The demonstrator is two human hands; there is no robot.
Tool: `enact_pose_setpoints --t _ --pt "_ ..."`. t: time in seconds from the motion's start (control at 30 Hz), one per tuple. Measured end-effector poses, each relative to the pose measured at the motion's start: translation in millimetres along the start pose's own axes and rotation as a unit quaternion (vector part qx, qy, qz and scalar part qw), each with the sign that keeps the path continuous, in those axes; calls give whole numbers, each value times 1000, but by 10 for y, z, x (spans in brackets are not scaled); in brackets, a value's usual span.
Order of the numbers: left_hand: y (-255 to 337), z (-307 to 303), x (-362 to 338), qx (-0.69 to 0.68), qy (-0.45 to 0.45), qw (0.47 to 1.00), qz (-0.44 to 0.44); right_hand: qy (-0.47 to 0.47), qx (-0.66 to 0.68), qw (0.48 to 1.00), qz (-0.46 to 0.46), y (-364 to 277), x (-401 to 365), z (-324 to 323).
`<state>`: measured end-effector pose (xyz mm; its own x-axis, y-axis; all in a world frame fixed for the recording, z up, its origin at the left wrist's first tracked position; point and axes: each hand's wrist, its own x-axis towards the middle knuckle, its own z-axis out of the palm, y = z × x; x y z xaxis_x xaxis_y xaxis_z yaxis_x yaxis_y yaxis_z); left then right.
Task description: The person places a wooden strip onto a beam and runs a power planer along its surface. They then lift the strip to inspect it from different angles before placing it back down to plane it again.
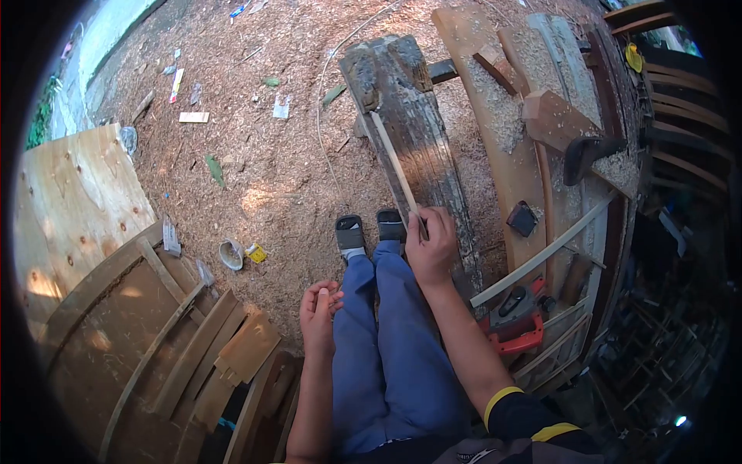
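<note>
My right hand (433, 246) is closed round the near end of a thin wooden strip (395, 166). The strip lies along a weathered timber beam (423, 147), its far end by a thick block (386, 69) on top of the beam. My left hand (319, 304) hangs beside my left leg with fingers loosely curled and apart, and nothing shows in it. Right of the beam, a red and black power tool (515, 321) rests near my right forearm, with a long pale strip (541, 259) just above it.
Planks with shavings (483, 116) lie to the right, bearing a wooden hand tool (560, 124) with a dark end and a small dark block (522, 220). Curved wooden pieces (162, 348) and a plywood sheet (81, 209) stand left. A cup (231, 254) and yellow packet (256, 253) lie on the shaving-covered ground.
</note>
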<state>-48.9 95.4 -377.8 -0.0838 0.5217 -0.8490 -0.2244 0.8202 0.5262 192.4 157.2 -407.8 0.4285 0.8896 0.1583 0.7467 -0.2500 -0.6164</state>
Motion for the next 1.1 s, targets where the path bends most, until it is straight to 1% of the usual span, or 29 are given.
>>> enact_pose_setpoints --t 0.03,0.17,0.27,0.3,0.4,0.43,0.53,0.63,0.73,0.8,0.83,0.93,0.97,1.07,1.1 --pt "24 20 -3 4 0 1000 2 7 25 1000 3 8 1 15" --pt "31 54 40 19 6 1000 18 28 37 999 5 28 14 31" --pt "19 144 51 47 6 999 26 9 62 998 20 48 41 -13" --pt "41 208 48 59 4 998 28 -3 61 998 11 64 64 -56" --pt "77 467 17 146 -11 986 78 -18 55 998 24 103 83 -366" --pt "94 552 -4 176 -23 978 108 -24 77 995 65 137 20 -494" --pt "121 867 -69 251 -79 946 190 -9 101 985 140 301 -248 -1001" --pt "196 1200 -167 313 -136 905 255 42 92 973 207 415 -592 -1565" --pt "233 1594 -371 370 -168 853 328 105 69 964 233 348 -850 -2158" --pt "189 1824 -532 404 -209 827 329 152 36 958 240 319 -1054 -2475" --pt "142 1922 -588 419 -234 810 337 149 20 949 276 330 -1198 -2591" --pt "-23 2244 -832 440 -307 772 340 167 -110 938 283 483 -1446 -2788" --pt "-136 2285 -843 444 -329 763 337 180 -79 922 334 537 -1604 -2743" --pt "-361 2475 -993 468 -374 732 324 225 -115 899 358 668 -1695 -2766" --pt "-416 2544 -1045 478 -384 724 316 240 -97 890 374 724 -1731 -2750"
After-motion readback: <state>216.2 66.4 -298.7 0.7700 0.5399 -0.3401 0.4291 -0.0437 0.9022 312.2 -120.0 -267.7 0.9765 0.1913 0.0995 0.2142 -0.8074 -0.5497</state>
